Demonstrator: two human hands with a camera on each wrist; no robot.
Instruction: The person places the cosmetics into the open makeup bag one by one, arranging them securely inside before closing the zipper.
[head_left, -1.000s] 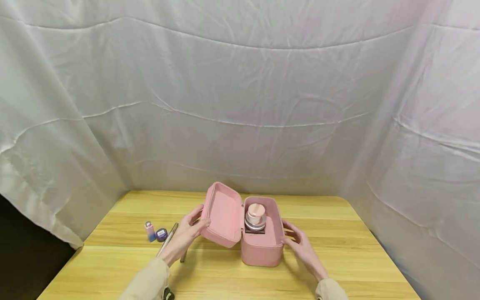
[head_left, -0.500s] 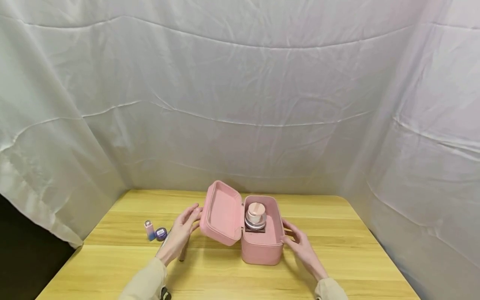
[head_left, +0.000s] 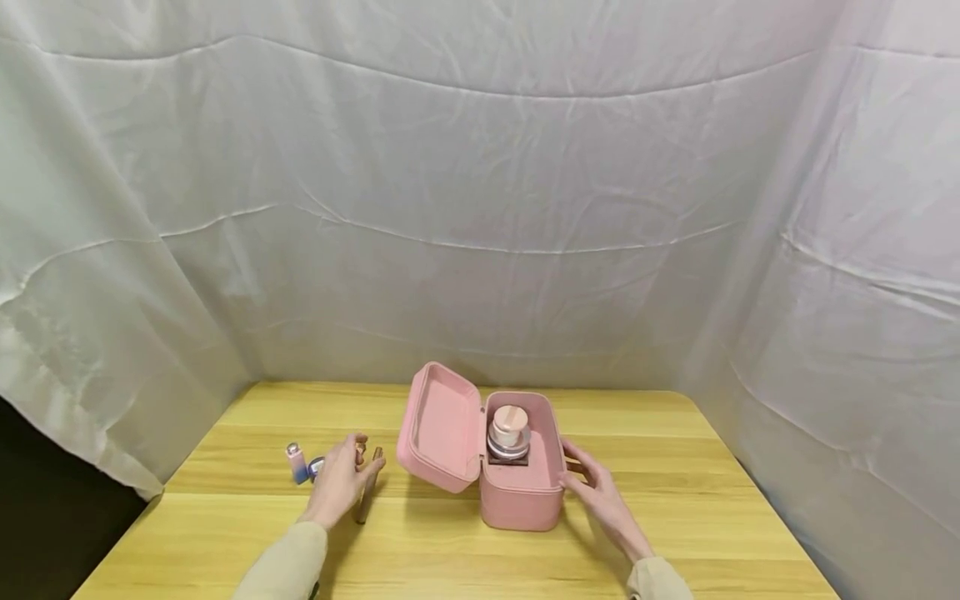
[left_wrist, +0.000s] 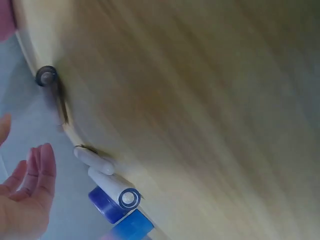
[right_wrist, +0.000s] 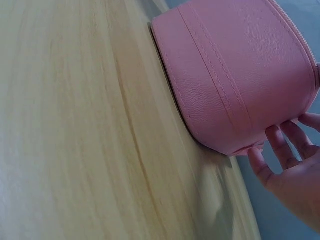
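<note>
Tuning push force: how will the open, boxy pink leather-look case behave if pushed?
The boxy pink leather-look case is probably fairly stiff: its walls stand without sagging. It may tip lidward, since the open pink lid juts out sideways. The round pale-pink-topped jar inside could topple, being stacked on a wider round container.

Dim, seemingly blurred left wrist view
</note>
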